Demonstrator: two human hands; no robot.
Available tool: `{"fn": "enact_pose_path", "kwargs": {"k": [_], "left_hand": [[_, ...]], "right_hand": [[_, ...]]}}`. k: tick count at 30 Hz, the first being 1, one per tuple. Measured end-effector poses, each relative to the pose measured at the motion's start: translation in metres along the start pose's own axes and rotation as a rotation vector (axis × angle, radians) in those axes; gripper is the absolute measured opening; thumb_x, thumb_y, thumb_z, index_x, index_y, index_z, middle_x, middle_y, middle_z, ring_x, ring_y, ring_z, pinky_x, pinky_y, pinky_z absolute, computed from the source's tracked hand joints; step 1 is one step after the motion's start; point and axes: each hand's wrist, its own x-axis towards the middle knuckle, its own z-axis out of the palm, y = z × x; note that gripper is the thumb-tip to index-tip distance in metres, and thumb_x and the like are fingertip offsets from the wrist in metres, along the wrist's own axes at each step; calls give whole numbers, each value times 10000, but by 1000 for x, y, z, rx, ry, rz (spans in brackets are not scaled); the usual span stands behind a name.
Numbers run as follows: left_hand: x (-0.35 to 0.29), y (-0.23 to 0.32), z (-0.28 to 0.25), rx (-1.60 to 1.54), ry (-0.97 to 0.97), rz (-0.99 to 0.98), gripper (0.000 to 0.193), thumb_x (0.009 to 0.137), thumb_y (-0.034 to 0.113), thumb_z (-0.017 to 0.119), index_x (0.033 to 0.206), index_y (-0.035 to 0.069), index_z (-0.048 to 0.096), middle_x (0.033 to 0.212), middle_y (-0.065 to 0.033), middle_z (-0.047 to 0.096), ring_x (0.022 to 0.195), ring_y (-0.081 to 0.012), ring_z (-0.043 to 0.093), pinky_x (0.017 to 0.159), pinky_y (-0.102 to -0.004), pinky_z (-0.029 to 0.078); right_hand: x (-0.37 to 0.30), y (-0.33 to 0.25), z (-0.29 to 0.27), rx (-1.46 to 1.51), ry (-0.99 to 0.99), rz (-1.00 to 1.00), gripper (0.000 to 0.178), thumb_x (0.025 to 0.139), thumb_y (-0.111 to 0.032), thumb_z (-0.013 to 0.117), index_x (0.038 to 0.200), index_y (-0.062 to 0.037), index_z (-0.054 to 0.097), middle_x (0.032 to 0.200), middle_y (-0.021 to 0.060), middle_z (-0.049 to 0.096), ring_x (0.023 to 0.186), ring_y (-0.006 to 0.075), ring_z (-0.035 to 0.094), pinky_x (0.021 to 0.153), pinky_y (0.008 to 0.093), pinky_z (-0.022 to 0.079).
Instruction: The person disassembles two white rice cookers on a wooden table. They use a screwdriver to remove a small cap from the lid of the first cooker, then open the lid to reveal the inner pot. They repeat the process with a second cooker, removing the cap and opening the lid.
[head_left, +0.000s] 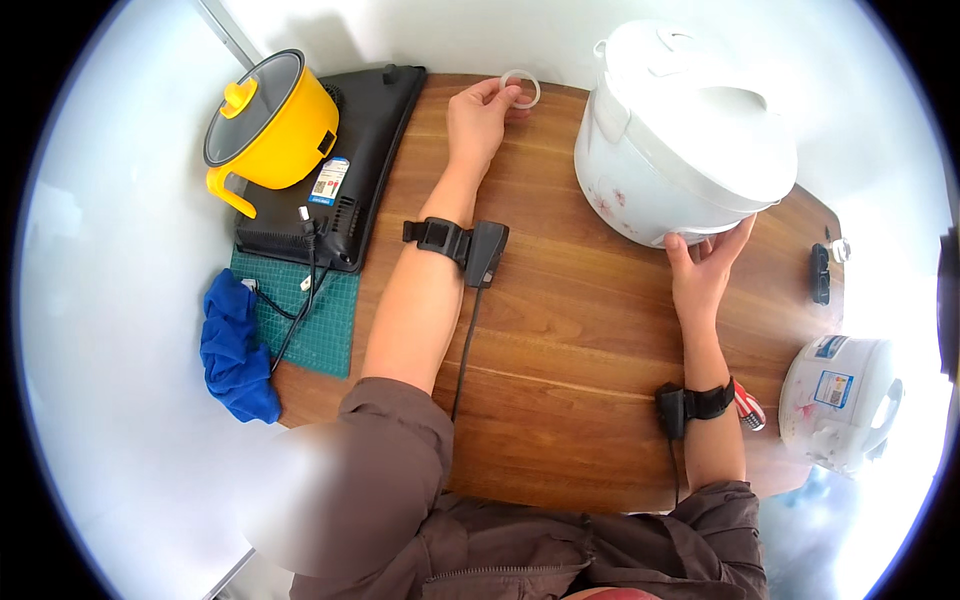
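Near the back edge of the table, my left hand (482, 118) pinches a thin white ring (507, 74) between thumb and fingers. To its right stands a large white rice cooker (640, 150) with pink flower prints and its lid down. It looks tilted in this view. My right hand (703, 272) grips the cooker's lower near side, thumb and fingers spread along its edge. The fingertips are partly hidden against the cooker.
At left, a yellow electric pot (285, 130) with a lid stands on a black flat appliance (370, 150), over a green mat (325, 335). A blue cloth (235, 345) lies nearby. At right are a small black object (820, 273), a red-and-white item (748, 408) and a smaller white cooker (825, 400).
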Motion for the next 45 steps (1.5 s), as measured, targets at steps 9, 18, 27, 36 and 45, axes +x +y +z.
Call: {"fn": "enact_pose_path", "kwargs": {"k": [9,18,27,36,45], "left_hand": [[-7,4,4,-103,-75,-24,264,1055,113,587,1228,-72,664,1036,-152,766,912,-205,751,826,-308,607],[-3,-3,1,-83,-102,23,181,1079,99,504,1176,-53,519,1104,-226,735,938,-278,750,832,-370,613],[-2,-11,7,-111,-56,84,202,1014,74,641,1139,-58,553,948,-184,756,838,-244,761,719,-329,618],[3,22,5,-100,201,140,174,898,99,795,1004,-18,721,878,-71,747,798,-156,717,723,-280,589],[-5,168,62,181,-41,735,107,904,90,787,973,9,772,963,-76,795,881,-135,736,789,-248,561]], "right_hand": [[2,0,-1,-25,2,13,1330,771,-410,910,1644,-75,-36,1689,198,96,1549,375,204,1217,598,283],[2,-5,1,-42,7,-3,1304,785,-366,909,1645,-73,-26,1686,201,110,1544,385,216,1213,583,294],[-1,4,-4,-103,27,-10,1223,830,-288,882,1650,-106,-7,1684,197,128,1538,393,253,1202,565,314],[-5,10,-2,-45,21,-21,1264,808,-167,889,1645,-75,-53,1686,220,109,1527,377,248,1222,542,301],[7,-5,-4,-47,35,-42,1300,752,-280,926,1635,-23,8,1655,243,164,1516,381,266,1210,514,327]]}}
